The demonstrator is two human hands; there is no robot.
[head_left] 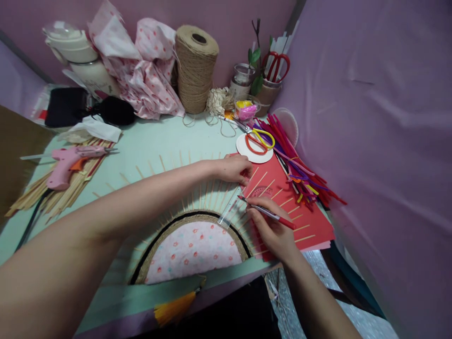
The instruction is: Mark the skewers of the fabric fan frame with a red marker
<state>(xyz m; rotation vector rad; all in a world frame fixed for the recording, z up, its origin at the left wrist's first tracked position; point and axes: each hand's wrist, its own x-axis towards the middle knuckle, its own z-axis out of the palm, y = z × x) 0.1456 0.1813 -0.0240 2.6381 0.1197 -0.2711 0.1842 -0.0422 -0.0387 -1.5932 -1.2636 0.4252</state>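
My right hand (275,230) grips a red and white pen (271,214), its tip close to a clear ruler (231,207). With bent fingers, my left hand (236,168) presses on the ruler's far end. The ruler lies slantwise across a half-round fan piece (194,247) of flower-print fabric, edged with twine and a black band. Thin wooden sticks (208,188) radiate from its curved edge. Red paper sheets (310,230) lie on the right, partly under the sticks. An orange tassel (176,307) hangs at the fan's straight edge.
A pink glue gun (72,162) rests on wooden sticks at left. Behind stand a bottle (88,66), crumpled fabric (146,80) and a twine spool (196,70). Scissors (260,141) lie on a white disc, beside colourful pipe cleaners (293,160). Purple sheeting (381,141) borders the right.
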